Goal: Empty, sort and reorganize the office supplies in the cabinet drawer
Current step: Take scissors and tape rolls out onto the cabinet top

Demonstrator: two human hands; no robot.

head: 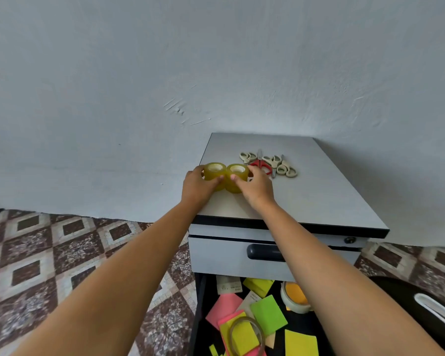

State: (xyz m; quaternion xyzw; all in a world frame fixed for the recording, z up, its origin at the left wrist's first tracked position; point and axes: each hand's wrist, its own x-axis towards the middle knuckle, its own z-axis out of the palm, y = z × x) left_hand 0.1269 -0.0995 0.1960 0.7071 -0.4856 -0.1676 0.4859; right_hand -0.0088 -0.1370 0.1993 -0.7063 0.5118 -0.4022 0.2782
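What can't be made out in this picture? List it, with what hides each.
Head view:
- Open black drawer: contents partly behind the right forearm, cut off by the bottom edge.
- Two yellowish clear tape rolls: sides covered by the left hand and right hand.
- White paper slip: print too small.

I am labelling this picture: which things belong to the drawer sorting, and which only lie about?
Job: two yellowish clear tape rolls in left hand and right hand; beige- and red-handled scissors; coloured sticky notes in open drawer; white tape roll with orange centre.
Lying about: black object with white loop; patterned floor tiles.
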